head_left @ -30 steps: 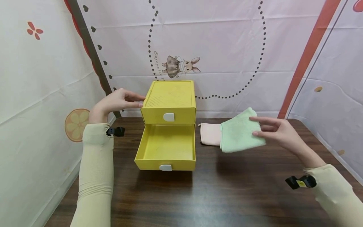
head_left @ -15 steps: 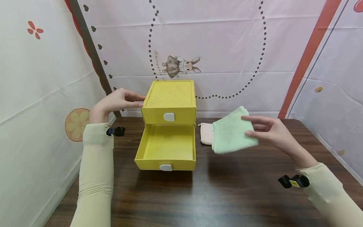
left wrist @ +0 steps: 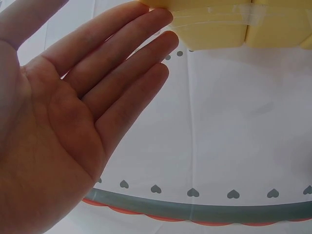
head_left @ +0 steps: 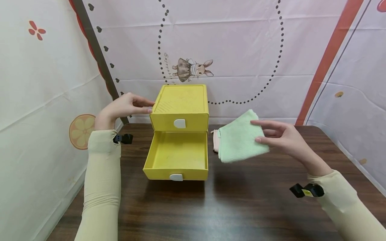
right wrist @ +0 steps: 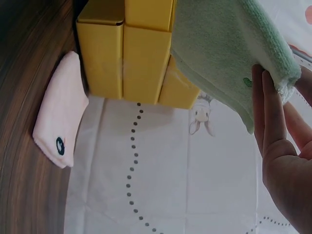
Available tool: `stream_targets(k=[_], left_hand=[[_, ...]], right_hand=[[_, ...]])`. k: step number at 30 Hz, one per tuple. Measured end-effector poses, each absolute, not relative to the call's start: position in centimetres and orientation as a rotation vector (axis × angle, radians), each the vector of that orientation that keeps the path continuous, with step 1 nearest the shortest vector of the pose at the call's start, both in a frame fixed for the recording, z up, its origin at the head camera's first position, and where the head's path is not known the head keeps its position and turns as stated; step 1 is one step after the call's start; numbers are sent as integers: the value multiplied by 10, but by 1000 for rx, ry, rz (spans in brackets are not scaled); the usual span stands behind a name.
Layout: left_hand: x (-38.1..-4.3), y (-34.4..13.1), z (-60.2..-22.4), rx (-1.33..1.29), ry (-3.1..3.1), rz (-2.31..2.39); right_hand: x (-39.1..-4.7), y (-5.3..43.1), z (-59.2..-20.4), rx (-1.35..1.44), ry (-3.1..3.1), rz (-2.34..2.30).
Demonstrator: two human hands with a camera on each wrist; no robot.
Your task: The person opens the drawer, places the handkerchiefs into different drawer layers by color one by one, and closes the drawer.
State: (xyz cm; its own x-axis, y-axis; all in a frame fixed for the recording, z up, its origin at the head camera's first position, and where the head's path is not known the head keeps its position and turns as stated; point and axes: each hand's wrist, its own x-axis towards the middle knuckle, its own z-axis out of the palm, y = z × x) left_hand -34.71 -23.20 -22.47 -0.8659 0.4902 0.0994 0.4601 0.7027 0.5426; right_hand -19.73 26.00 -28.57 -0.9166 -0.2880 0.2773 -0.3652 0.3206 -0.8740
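A yellow drawer unit [head_left: 181, 98] stands on the table. Its lower drawer [head_left: 164, 174] is pulled out, and bare yellow shows inside. My left hand [head_left: 125, 107] rests straight fingertips against the unit's upper left side; in the left wrist view its fingers [left wrist: 122, 73] are extended. To the right of the unit, my right hand [head_left: 284, 140] pinches a folded mint-green towel [head_left: 238, 140] by its right edge, raised above the table. A folded pink towel [right wrist: 56, 112] lies on the wood beside the unit, mostly hidden behind the green one in the head view.
The dark wooden table [head_left: 187, 214] reaches to a pale patterned cloth [head_left: 241, 50] hanging behind and at both sides. The upper drawer [head_left: 163, 123] is closed. White tabs mark both drawer fronts.
My right hand has carried the green towel leftward, closer to the drawer unit, covering more of the pink towel. The left hand stays in place.
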Motion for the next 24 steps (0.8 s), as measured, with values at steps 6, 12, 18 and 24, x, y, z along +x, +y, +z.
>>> stream_targets(k=[6, 12, 18, 24], left_hand=[[-347, -232, -224, 807, 2853, 881], [-347, -232, -224, 813, 2854, 887], [-347, -232, -224, 817, 2838, 899], [-348, -233, -224, 817, 2847, 891]], right_hand=[[-200, 250, -283, 674, -2453, 1730], [-203, 241, -282, 739, -2411, 1802], [-205, 233, -281, 737, -2421, 1773], [-208, 224, -281, 775, -2398, 1822]])
